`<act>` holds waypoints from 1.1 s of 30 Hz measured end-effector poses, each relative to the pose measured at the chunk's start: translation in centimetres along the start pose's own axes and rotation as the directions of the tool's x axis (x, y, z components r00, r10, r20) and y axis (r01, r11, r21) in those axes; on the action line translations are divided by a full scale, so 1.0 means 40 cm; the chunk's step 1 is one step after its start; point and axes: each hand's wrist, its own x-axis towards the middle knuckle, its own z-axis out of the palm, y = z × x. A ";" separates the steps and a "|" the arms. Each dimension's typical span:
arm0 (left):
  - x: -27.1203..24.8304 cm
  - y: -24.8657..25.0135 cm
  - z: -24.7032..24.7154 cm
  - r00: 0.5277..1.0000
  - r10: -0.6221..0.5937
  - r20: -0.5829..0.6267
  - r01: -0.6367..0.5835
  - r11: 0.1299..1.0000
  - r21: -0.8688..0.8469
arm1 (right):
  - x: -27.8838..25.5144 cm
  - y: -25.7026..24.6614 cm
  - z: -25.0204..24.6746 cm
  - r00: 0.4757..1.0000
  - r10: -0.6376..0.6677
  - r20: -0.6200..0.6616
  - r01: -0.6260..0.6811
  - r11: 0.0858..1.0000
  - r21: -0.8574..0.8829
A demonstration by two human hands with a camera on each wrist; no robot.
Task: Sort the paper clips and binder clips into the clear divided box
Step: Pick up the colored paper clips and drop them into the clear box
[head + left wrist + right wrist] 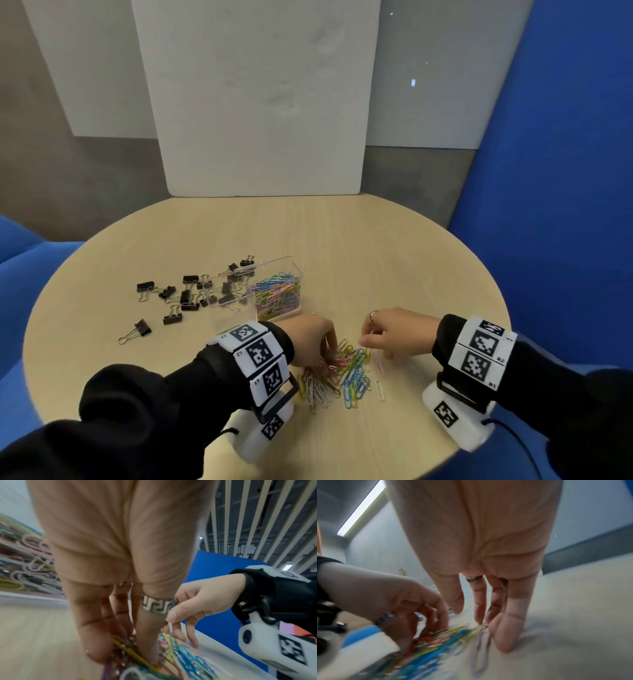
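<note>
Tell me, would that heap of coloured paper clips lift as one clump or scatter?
Probably scatter: the paper clips lie loose and flat on the table. A few look interlinked, so small tangles may lift together. Being thin wire, they likely slide when pushed.

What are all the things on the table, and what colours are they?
Table: one, light wood, round.
Clear divided box: one, see-through, middle of the table; its right side holds coloured paper clips, its left side some binder clips.
Loose binder clips: many, too bunched to count, black with silver handles, left of the box.
Paper clip pile: many, blue, yellow, red, silver, near edge between the hands.
White board: one, standing behind the table.
Left hand: fingers curled in a grip on clips from the pile.
Right hand: pinching at the pile's right edge.
</note>
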 end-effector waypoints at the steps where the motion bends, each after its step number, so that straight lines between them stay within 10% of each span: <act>1: 0.003 0.001 0.000 1.000 0.012 0.006 -0.012 1.000 -0.006 | 0.004 -0.009 0.007 1.000 -0.029 0.003 0.029 0.998 0.047; 9: -0.057 -0.063 -0.074 0.964 0.041 -0.263 -0.086 0.983 -0.161 | 0.006 -0.039 0.015 0.991 -0.126 -0.040 0.129 0.987 0.095; 16: -0.116 -0.161 -0.150 0.740 -0.068 -0.670 0.032 0.997 -0.065 | 0.003 -0.081 0.069 0.980 -0.198 -0.001 0.198 0.980 -0.008; 23: -0.088 -0.237 -0.128 0.881 -0.290 -0.374 0.218 0.950 -0.223 | 0.025 -0.098 0.062 0.973 -0.226 -0.057 0.228 0.973 0.044; 33: -0.085 -0.243 -0.121 0.903 -0.265 -0.338 0.205 0.957 -0.205 | 0.078 -0.092 0.035 0.984 -0.163 -0.077 0.169 0.982 0.089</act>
